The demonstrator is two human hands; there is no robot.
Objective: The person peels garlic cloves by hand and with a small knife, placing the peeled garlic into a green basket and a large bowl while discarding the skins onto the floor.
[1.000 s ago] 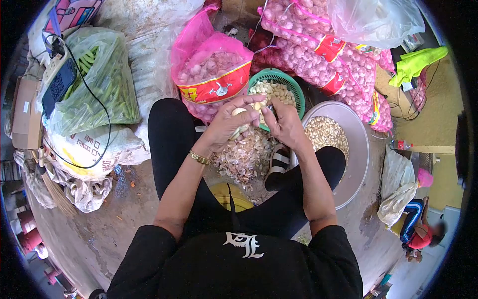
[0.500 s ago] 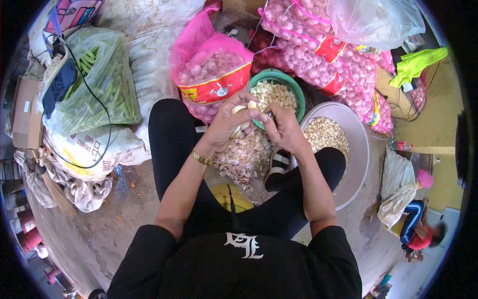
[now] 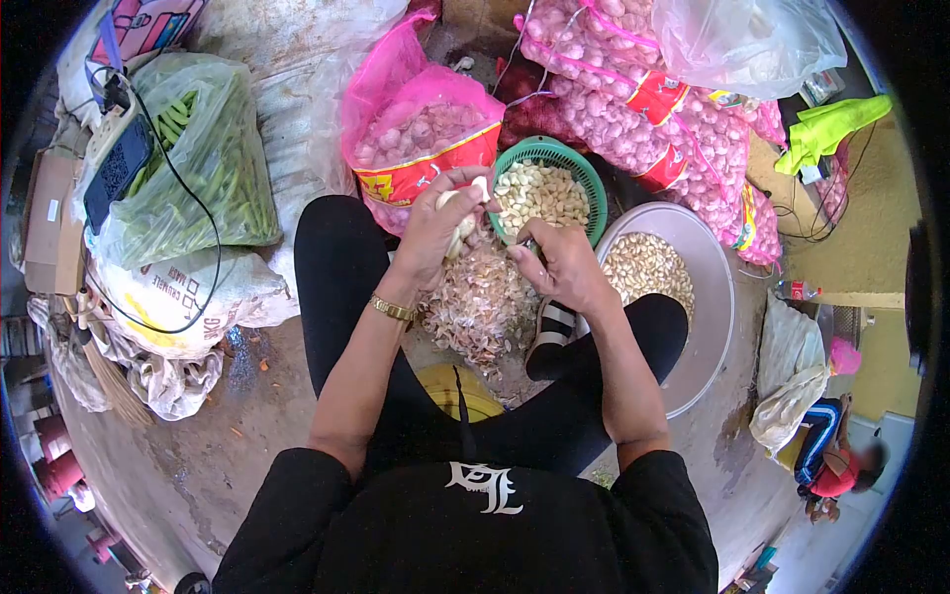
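Observation:
My left hand [image 3: 432, 230] is closed around several garlic cloves [image 3: 461, 236], with one pale clove [image 3: 481, 186] pinched at the fingertips. My right hand [image 3: 566, 265] is closed on what looks like a small knife [image 3: 527, 242], mostly hidden by the fingers; a bit of it shows near the thumb. The hands are apart, above a heap of garlic skins [image 3: 480, 307]. Just beyond them stands a green basket [image 3: 597, 194] of peeled cloves [image 3: 542, 191]. A pale basin [image 3: 714, 332] holding more cloves [image 3: 648, 272] is beside my right forearm.
An opened pink mesh sack of garlic [image 3: 421, 134] stands ahead, and full garlic sacks [image 3: 633, 109] are stacked at the right. A plastic bag of green vegetables [image 3: 198, 168] rests at the left on a woven sack [image 3: 193, 307]. Another person [image 3: 836, 465] is at the far right.
My hands have separated: the left has shifted slightly left, and the right has drawn a little right and down. A clove now shows upright at the left fingertips.

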